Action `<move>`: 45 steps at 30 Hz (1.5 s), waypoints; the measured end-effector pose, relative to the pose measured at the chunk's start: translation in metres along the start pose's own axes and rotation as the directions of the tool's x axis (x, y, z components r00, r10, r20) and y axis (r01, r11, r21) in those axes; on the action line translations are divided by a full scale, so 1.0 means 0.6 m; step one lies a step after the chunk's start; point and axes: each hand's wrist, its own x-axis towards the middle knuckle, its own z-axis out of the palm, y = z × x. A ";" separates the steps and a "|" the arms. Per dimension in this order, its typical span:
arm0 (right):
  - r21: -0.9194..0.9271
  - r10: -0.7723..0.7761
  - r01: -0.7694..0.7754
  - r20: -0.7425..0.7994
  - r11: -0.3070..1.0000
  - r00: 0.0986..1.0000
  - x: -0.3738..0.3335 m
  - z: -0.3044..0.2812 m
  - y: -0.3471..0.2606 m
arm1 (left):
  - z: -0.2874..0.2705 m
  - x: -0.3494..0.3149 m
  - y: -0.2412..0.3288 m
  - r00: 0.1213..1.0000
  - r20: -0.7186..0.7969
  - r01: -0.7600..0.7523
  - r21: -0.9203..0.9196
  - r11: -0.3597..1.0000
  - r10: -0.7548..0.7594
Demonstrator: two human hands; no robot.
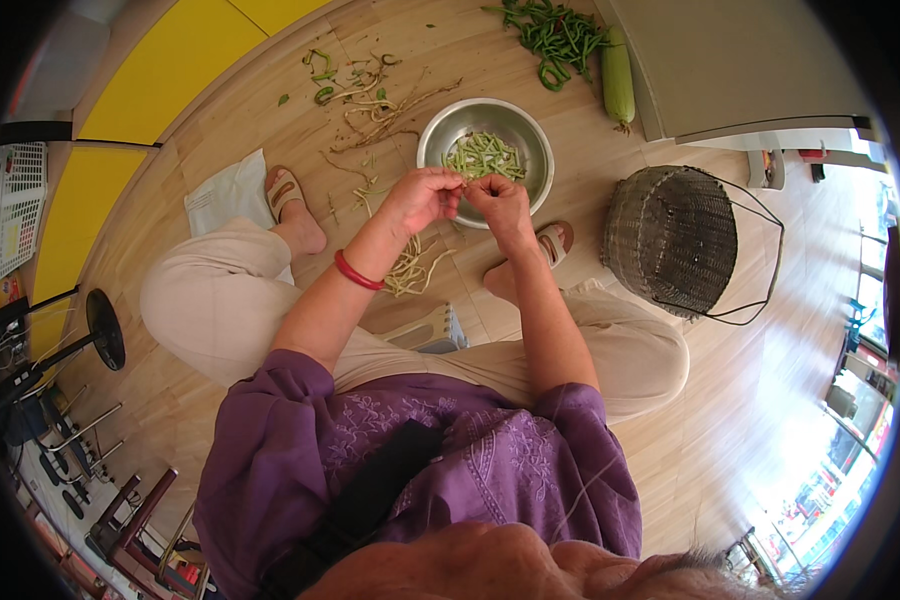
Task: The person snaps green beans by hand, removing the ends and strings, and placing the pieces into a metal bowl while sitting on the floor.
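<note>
Pinching one green bean (461,183) between left hand (422,198) and right hand (500,200), both closed on it, holding it right over the near rim of the steel bowl (530,130) on the wooden floor (220,120), seemingly so pieces drop among the cut beans (483,155).

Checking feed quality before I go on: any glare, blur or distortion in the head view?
Head view: strong fisheye bending with a dark rim; daylight washes out the lower right floor; left hand, right hand and steel bowl are sharp and evenly lit.
</note>
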 end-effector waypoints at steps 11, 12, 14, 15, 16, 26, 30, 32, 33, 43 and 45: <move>0.172 0.144 -0.145 0.023 0.974 0.989 0.008 -0.008 0.012 | 0.007 -0.005 0.017 0.997 0.060 -0.051 0.074 0.996 0.047; 0.278 0.153 -0.158 0.042 0.948 0.987 0.010 -0.010 0.017 | 0.007 -0.005 0.020 0.996 0.070 -0.068 0.064 0.996 0.064; 0.477 0.164 -0.182 0.081 0.860 0.983 0.015 -0.014 0.028 | 0.015 -0.004 0.021 0.993 0.036 -0.118 0.100 0.988 0.115; 0.504 0.169 -0.190 0.087 0.843 0.982 0.015 -0.014 0.024 | 0.030 -0.005 0.022 0.988 -0.008 -0.148 0.147 0.978 0.151; 0.531 0.175 -0.197 0.092 0.824 0.980 0.013 -0.014 0.017 | 0.040 -0.005 0.020 0.981 -0.050 -0.176 0.196 0.965 0.189; 0.570 0.154 -0.197 0.123 0.798 0.980 0.015 -0.016 0.020 | 0.057 0.010 -0.005 0.966 -0.075 -0.170 0.540 0.824 0.248; 0.566 0.152 -0.183 0.103 0.804 0.983 0.011 -0.013 0.018 | 0.050 0.012 -0.005 0.962 -0.140 -0.121 0.548 0.828 0.234; 0.544 0.154 -0.183 0.100 0.819 0.983 0.010 -0.011 0.015 | 0.047 0.013 -0.006 0.958 -0.160 -0.124 0.521 0.844 0.239; 0.535 0.161 -0.191 0.103 0.823 0.982 0.010 -0.011 0.015 | 0.046 0.013 -0.008 0.954 -0.169 -0.132 0.503 0.854 0.248; 0.510 0.206 -0.207 0.059 0.835 0.977 0.006 -0.008 0.008 | 0.040 0.006 -0.009 0.980 -0.131 -0.105 0.302 0.948 0.150; 0.469 0.200 -0.191 0.032 0.862 0.979 0.005 -0.007 0.008 | 0.043 0.004 -0.009 0.977 -0.144 -0.111 0.305 0.946 0.161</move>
